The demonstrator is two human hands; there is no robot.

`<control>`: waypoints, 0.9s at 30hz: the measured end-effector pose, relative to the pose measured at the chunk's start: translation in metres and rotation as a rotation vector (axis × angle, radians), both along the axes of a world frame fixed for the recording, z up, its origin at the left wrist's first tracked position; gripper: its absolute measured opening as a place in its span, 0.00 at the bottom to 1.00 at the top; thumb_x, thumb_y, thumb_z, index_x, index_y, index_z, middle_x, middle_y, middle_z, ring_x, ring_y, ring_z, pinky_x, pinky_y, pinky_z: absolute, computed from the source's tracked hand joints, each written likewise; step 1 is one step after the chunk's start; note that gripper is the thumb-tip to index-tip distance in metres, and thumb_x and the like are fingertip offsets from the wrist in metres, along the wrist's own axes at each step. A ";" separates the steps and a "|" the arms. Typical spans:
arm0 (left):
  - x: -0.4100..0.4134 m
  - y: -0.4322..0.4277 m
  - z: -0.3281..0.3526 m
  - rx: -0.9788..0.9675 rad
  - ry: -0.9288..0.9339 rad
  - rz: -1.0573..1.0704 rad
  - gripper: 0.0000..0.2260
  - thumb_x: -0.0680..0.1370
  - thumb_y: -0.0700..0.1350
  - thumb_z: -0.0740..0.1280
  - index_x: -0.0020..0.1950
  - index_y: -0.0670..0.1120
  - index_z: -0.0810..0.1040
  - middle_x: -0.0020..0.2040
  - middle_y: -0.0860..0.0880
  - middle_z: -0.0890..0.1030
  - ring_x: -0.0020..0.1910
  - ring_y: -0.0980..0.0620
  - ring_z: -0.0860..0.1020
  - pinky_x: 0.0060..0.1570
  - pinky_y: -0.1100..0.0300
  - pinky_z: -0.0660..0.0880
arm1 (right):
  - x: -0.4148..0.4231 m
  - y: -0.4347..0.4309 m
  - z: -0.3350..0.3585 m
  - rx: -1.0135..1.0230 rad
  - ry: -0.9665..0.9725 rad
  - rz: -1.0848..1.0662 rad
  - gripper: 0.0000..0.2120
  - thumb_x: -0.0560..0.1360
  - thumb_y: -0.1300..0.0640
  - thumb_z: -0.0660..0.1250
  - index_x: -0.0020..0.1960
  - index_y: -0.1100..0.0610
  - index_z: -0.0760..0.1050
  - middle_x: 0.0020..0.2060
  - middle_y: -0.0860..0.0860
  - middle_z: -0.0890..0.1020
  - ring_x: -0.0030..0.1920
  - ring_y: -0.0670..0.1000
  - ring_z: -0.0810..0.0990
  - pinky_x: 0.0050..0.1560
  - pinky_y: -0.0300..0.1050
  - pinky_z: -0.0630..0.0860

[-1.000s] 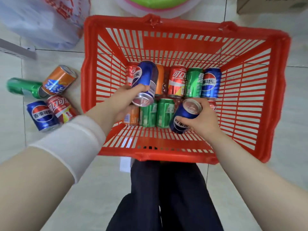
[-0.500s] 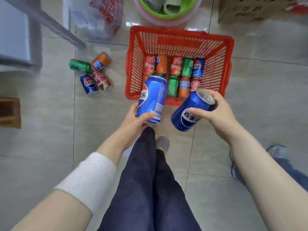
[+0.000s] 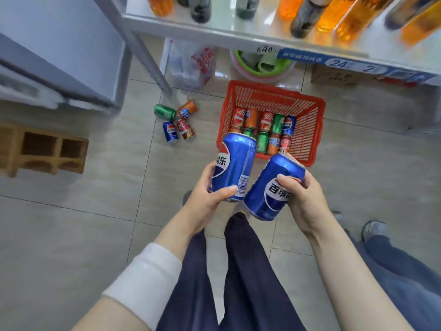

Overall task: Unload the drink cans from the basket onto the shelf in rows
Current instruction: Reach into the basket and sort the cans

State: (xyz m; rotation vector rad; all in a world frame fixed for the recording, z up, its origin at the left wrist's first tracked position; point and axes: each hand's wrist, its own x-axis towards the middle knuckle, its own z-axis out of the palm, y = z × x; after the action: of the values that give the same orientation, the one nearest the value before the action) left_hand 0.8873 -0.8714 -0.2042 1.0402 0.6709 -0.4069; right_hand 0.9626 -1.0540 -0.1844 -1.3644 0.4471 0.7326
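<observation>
Nearest, we see our left hand wrapped around one blue can, thumb across its front near the lower end, the can tilted with its top away from us. Our right hand grips a second blue can, fingers curled over its upper side, the can leaning toward the first and just beside it. Both cans are held in the air above our dark trouser legs and the tiled floor. A white cuff covers the left forearm.

Compared with half a second ago, we have raised both cans nearer the camera, so they now overlap the near rim of the red basket, and the view has tipped up to take in the shelf, which was out of frame.

Farther off, the basket rests on the floor holding about ten cans in two rows: red, orange, green and blue; the near row is partly hidden, so we cannot fix the count. Left of the basket, four cans lie loose on the floor: one green, one orange, one blue, one red.

Farthest, the shelf edge carries a blue price strip and blurred bottles stand on it. Beneath it sit a plastic bag and a green bowl.
</observation>
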 end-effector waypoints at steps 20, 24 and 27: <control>0.088 0.109 0.171 0.146 -0.448 0.040 0.32 0.68 0.55 0.68 0.70 0.52 0.62 0.65 0.50 0.75 0.64 0.49 0.74 0.65 0.41 0.67 | 0.071 0.133 0.199 0.062 -0.446 -0.102 0.40 0.48 0.39 0.79 0.55 0.54 0.75 0.43 0.50 0.85 0.45 0.51 0.84 0.40 0.42 0.79; 0.127 0.109 0.212 0.207 -0.561 0.064 0.30 0.68 0.53 0.68 0.68 0.55 0.63 0.63 0.51 0.77 0.62 0.47 0.76 0.63 0.40 0.69 | 0.111 0.131 0.237 0.057 -0.557 -0.072 0.38 0.51 0.40 0.79 0.57 0.53 0.76 0.47 0.53 0.84 0.47 0.54 0.84 0.42 0.45 0.80; 0.157 0.107 0.244 0.266 -0.663 0.097 0.32 0.67 0.52 0.68 0.68 0.51 0.63 0.59 0.51 0.79 0.59 0.48 0.78 0.60 0.47 0.74 | 0.142 0.130 0.269 0.099 -0.653 -0.048 0.27 0.58 0.50 0.78 0.55 0.53 0.76 0.43 0.52 0.85 0.44 0.53 0.84 0.40 0.45 0.80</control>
State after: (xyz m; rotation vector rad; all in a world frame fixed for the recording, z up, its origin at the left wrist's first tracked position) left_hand 1.0442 -0.7640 0.0400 1.2978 0.1762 0.1252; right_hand 1.1042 -0.9242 0.0845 -1.4047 -0.0743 0.2345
